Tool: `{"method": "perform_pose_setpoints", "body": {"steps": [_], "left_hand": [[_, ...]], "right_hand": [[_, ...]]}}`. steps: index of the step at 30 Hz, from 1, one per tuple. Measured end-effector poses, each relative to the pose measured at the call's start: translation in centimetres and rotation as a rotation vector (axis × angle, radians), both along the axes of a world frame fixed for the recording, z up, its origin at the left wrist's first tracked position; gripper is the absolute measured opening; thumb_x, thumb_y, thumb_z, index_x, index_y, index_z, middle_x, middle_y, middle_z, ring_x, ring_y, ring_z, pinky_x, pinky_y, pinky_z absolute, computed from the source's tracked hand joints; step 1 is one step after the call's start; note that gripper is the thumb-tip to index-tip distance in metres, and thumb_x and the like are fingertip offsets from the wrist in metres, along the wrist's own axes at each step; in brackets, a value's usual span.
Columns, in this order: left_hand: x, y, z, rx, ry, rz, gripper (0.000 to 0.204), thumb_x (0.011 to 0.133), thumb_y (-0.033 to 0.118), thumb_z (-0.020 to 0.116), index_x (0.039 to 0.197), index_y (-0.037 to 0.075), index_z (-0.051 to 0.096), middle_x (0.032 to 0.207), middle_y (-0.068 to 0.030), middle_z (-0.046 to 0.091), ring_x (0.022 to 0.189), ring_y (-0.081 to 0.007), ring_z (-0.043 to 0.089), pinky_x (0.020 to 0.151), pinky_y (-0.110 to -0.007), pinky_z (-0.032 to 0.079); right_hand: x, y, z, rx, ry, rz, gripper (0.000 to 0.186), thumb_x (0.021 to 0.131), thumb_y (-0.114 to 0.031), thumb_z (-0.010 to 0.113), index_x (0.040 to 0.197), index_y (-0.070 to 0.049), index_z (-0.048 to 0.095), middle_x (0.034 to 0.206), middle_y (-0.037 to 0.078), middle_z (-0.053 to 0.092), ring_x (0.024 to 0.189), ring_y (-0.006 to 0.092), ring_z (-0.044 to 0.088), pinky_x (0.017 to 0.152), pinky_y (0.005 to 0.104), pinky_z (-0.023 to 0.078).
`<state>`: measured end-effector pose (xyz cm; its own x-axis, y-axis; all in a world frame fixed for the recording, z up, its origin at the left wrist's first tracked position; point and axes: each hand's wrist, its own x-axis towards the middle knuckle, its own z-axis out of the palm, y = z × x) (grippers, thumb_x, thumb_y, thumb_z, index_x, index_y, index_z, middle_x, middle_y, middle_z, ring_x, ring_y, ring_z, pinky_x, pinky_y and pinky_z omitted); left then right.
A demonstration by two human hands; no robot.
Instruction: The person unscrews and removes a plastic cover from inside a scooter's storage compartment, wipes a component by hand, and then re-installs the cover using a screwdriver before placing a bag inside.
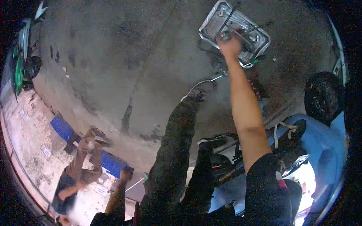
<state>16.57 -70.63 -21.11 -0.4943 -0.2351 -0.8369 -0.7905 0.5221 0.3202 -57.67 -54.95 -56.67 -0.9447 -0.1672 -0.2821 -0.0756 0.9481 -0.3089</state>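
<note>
Concrete floor [124, 64], grey, stained and streaked with dark oil patches, fills most of the view; a paler, rougher strip runs along the lower left, where 2 blue blocks [62, 127] lie beside another person [77, 169] crouched there. A green scooter [22, 56] stands at the far left edge, and a blue vehicle with a black tyre [323, 96] crowds the right.

The right hand [229, 45] reaches out to the metal tray [260, 39] on the floor at top centre, fingers curled shut around a small metal piece [225, 37] at the tray's near rim. Thin tools [230, 17] lie across the tray. The left hand [126, 174] hangs low by the legs, pinching a thin rod [135, 184] with a greenish tip.

Wide bare floor opens to the left of the tray; to its right the space narrows toward the tyre.

The tray's contents are too small to tell apart, the left fingers are dim, and the dark trousers [169, 150] hide the floor beneath.
</note>
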Motion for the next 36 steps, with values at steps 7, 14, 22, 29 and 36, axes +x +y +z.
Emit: {"method": "perform_pose_setpoints", "body": {"steps": [7, 14, 22, 29, 36], "left_hand": [[-9.5, 0.7, -2.8, 0.01, -0.087, -0.534, 0.009, 0.067, 0.016, 0.056, 0.075, 0.01, 0.056, 0.068, -0.0093, 0.054, 0.067, -0.0257, 0.055, 0.062, -0.04, 0.045], [-32.3, 3.6, -7.3, 0.132, 0.035, 0.359, 0.016, 0.081, 0.014, 0.065, 0.087, 0.0, 0.064, 0.083, -0.0099, 0.065, 0.079, -0.0159, 0.058, 0.072, -0.031, 0.046], [-49.6, 16.3, 4.7, 0.814, 0.177, 0.985, 0.028, 0.085, 0.018, 0.063, 0.107, 0.002, 0.058, 0.092, -0.007, 0.063, 0.083, -0.0182, 0.058, 0.077, -0.032, 0.045], [-49.4, 32.2, 19.5, 1.254, 0.27, 0.543, 0.019, 0.09, 0.018, 0.056, 0.1, 0.001, 0.056, 0.087, -0.0062, 0.059, 0.077, -0.0168, 0.055, 0.068, -0.03, 0.045], [-41.3, 53.3, 28.7, 1.38, 0.119, 0.104, 0.02, 0.092, 0.018, 0.053, 0.101, 0.001, 0.055, 0.091, -0.0063, 0.057, 0.078, -0.0156, 0.055, 0.067, -0.03, 0.048]], "right_hand": [[-7.2, 3.7, -0.1, 0.269, -0.378, -0.075, 0.053, 0.08, -0.036, 0.058, 0.127, -0.014, 0.047, 0.122, 0.018, 0.054, 0.118, 0.0344, 0.048, 0.097, 0.0441, 0.04], [-4.0, 22.7, 12.6, -0.241, 0.467, -0.375, 0.045, 0.083, -0.033, 0.061, 0.117, -0.003, 0.055, 0.106, 0.025, 0.059, 0.097, 0.0375, 0.057, 0.088, 0.0447, 0.044], [27.4, 35.9, 44.7, -0.327, -0.413, -0.579, 0.048, 0.086, -0.035, 0.057, 0.111, 0.007, 0.056, 0.102, 0.015, 0.058, 0.091, 0.0243, 0.053, 0.084, 0.0333, 0.04], [50.0, 46.9, 65.8, -0.959, -0.145, -1.247, 0.022, 0.081, -0.013, 0.066, 0.095, 0.003, 0.061, 0.092, 0.007, 0.062, 0.083, 0.0155, 0.056, 0.076, 0.0289, 0.045], [63.5, 54.8, 74.6, -0.835, 0.457, -1.478, 0.021, 0.076, -0.008, 0.069, 0.092, 0.001, 0.061, 0.081, 0.005, 0.059, 0.071, 0.0126, 0.054, 0.068, 0.0259, 0.044]]}}
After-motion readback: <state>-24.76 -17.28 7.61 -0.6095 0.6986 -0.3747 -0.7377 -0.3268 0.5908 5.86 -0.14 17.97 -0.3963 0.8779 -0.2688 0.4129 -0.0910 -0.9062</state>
